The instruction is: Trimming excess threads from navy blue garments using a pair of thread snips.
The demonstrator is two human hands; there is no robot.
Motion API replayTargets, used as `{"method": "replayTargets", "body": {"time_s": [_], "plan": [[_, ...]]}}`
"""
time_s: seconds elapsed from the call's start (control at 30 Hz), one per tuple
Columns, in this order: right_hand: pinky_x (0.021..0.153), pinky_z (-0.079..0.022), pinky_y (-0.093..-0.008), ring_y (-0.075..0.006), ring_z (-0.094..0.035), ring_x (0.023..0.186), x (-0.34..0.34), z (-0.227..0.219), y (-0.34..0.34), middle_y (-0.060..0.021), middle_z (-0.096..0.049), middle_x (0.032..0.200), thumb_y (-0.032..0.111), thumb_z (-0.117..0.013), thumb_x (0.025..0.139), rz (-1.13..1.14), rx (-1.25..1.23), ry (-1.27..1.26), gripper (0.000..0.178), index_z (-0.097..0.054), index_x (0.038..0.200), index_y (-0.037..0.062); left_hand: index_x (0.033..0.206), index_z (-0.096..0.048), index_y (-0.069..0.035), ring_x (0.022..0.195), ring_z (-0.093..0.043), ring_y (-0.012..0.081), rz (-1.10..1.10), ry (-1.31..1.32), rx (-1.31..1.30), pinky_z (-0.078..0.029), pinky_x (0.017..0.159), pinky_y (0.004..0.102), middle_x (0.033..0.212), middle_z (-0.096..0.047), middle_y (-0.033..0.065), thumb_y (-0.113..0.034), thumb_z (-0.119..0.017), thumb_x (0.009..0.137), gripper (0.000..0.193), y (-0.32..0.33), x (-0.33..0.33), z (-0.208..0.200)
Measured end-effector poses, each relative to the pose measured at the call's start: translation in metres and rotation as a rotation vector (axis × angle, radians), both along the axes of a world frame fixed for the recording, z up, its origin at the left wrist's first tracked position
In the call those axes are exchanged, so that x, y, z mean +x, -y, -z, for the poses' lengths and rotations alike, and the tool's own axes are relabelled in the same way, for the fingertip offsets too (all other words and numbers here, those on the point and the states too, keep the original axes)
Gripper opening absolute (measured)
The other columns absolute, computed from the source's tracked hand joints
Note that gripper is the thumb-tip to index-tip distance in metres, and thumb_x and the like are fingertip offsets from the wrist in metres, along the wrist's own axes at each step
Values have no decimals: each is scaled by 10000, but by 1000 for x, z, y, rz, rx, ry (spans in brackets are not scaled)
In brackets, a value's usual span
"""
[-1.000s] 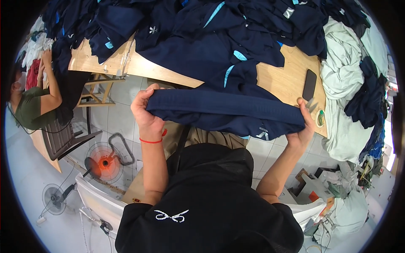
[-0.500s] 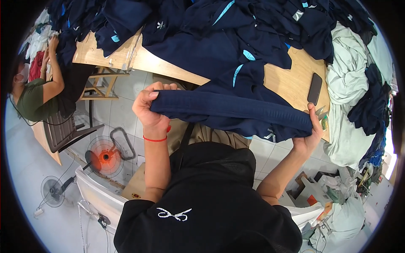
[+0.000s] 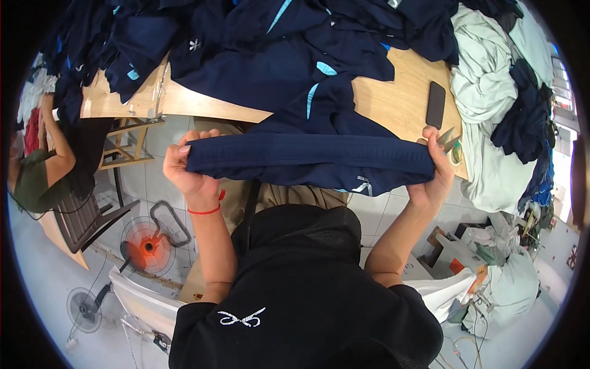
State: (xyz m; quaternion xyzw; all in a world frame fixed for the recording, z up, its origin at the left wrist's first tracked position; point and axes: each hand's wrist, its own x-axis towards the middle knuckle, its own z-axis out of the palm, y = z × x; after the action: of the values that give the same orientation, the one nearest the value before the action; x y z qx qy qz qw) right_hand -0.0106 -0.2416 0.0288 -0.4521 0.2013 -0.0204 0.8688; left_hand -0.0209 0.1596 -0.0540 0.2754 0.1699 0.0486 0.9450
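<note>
A navy garment (image 3: pixel 307 150) with a wide ribbed band is pulled out straight in front of my torso. My left hand (image 3: pixel 189 169) pinches the band's left end, thumb on top. The right end is gripped by my right hand (image 3: pixel 434 172), with the thumb pointing up and the fingers partly hidden. Below the band the cloth hangs in folds, with a small white emblem near its right side. The rest of the garment runs up onto the wooden table (image 3: pixel 402 77), where light blue inserts show.
Navy garments (image 3: pixel 246 55) are heaped across the table. A black phone (image 3: pixel 436 104) and scissors (image 3: pixel 450 139) lie at the right, beside pale green cloth (image 3: pixel 479 55). On the left are a seated person (image 3: pixel 52 166), a chair (image 3: pixel 86 218) and an orange-centred fan (image 3: pixel 147 247).
The band has gone from slanting down to the right to nearly level. Both hands keep their hold on its ends. The whole view has shifted, moving the surroundings leftward.
</note>
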Motion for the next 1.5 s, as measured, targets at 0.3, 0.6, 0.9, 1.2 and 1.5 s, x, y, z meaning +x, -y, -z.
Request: {"method": "replayTargets", "body": {"time_s": [0.3, 0.6, 0.9, 1.2, 1.5], "plan": [[620, -480, -239, -81, -599, 679, -7, -13, -14, -11, -602, 814, 122, -633, 1065, -70, -141, 10, 159, -628, 1133, -21, 792, -525, -60, 845, -614, 281, 42, 19, -212, -508, 988, 455, 860, -619, 97, -225, -562, 877, 189, -12, 1, 29], [467, -330, -211, -34, -494, 615, -15, 2, -5, -18, -636, 825, 103, -563, 1095, -368, 175, 77, 255, -583, 1278, -73, 1000, -710, -16, 1088, -716, 388, 75, -144, -444, -525, 1063, 530, 1094, -771, 205, -450, -536, 1050, 470, -36, -10, 75], [508, -361, -211, -208, -368, 1581, -1, 7, -25, -262, -149, 1768, 86, -442, 1111, -313, 795, 122, 713, -58, 1703, -13, 1645, -149, 128, 1639, -181, 356, -9, -24, -833, -148, 1340, 489, 1738, -235, 262, -569, -322, 1112, 893, -22, 0, 57], [507, -344, -205, -87, -429, 1527, -1, 9, -29, -220, -156, 1780, 72, -488, 1091, -143, 1027, 49, 719, -117, 1703, -6, 1654, 52, 113, 1645, -118, 363, -260, -118, -1042, -138, 1344, 484, 1776, -64, 239, -705, -356, 1052, 1094, -7, 4, 30], [489, -332, -180, 2, -578, 1343, 0, 6, -16, -273, -204, 1754, 64, -532, 1083, 124, 1233, -49, 698, -199, 1693, -3, 1654, -5, 124, 1568, -253, 377, -281, -197, -1156, -263, 1306, 506, 1695, -243, 242, -713, -488, 981, 1178, -20, -3, 34]]}}
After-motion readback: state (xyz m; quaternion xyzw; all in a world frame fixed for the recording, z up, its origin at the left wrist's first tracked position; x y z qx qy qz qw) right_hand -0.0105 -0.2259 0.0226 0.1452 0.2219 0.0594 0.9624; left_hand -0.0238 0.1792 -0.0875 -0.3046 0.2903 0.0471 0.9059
